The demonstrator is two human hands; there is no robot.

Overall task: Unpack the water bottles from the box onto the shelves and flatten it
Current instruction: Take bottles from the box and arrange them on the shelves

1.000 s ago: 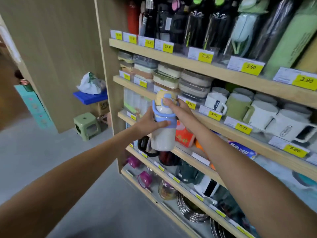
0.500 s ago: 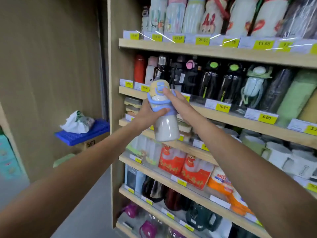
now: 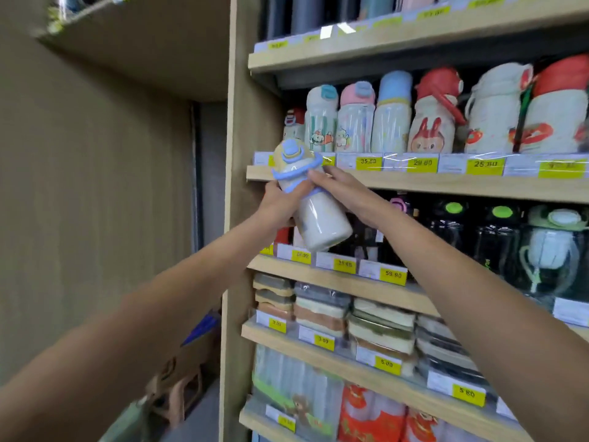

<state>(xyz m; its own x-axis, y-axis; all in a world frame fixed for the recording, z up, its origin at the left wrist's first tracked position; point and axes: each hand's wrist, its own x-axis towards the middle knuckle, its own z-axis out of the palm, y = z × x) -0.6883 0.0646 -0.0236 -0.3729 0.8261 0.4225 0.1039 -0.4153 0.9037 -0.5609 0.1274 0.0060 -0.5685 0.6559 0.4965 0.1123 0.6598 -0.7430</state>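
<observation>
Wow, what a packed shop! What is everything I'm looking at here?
water bottle: one, white with blue-and-yellow lid, tilted, held in front of the shelves
children's bottles: about seven, pastel and red, upper shelf
dark bottles: several, black, shelf below
food containers: several stacks, grey, green and brown, next shelf down
price tags: many, yellow, shelf edges
shelves: several, light wood, right side
cardboard box: one, brown, blurred, lower left
left hand: grips the bottle's neck
right hand: grips the bottle near its lid
</observation>
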